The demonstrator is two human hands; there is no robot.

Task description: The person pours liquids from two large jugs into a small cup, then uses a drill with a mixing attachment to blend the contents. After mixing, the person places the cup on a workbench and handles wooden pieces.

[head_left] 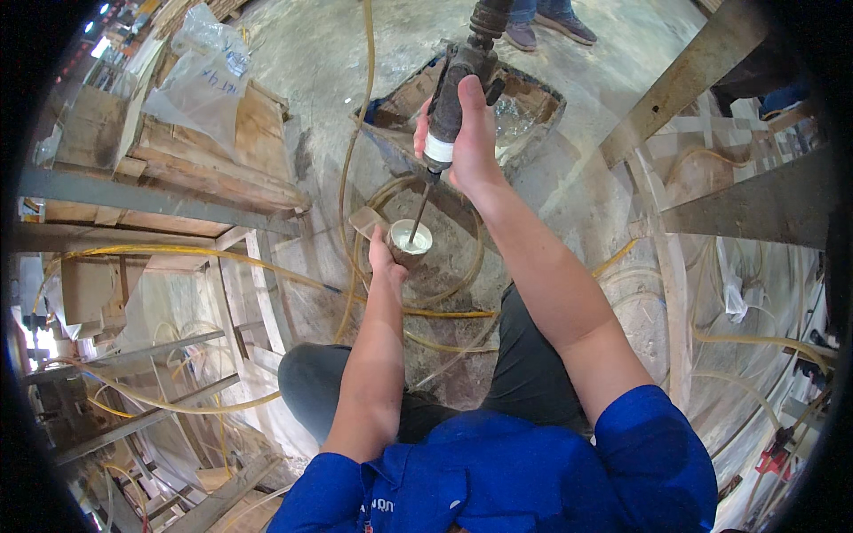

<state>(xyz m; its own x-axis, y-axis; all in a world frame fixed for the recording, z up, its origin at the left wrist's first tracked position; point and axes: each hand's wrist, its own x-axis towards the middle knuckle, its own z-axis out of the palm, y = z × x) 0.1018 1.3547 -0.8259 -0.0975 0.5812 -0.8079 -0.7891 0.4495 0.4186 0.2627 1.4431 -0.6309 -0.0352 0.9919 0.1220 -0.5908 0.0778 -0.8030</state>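
My right hand [473, 138] is wrapped round the dark body of an air drill [444, 111], which has a white band near its lower end. A thin mixing rod [420, 211] runs from the drill down into a small cup [409, 258]. Inside the cup is a creamy white paste [414, 240], and the rod's tip is hidden in it. My left hand [384, 258] grips the cup from its left side, with most of the fingers out of sight. Beside those fingers a flat beige piece [365, 220] sticks out; what it belongs to cannot be made out.
A dark-rimmed bin [542, 124] with clear plastic in it stands beyond my hands. Yellowish hoses [345, 191] loop over the concrete floor. Wooden crates [209, 160] and a plastic bag [200, 98] are at left, metal frames [755, 200] at right. Another person's shoes [564, 28] show at the far edge.
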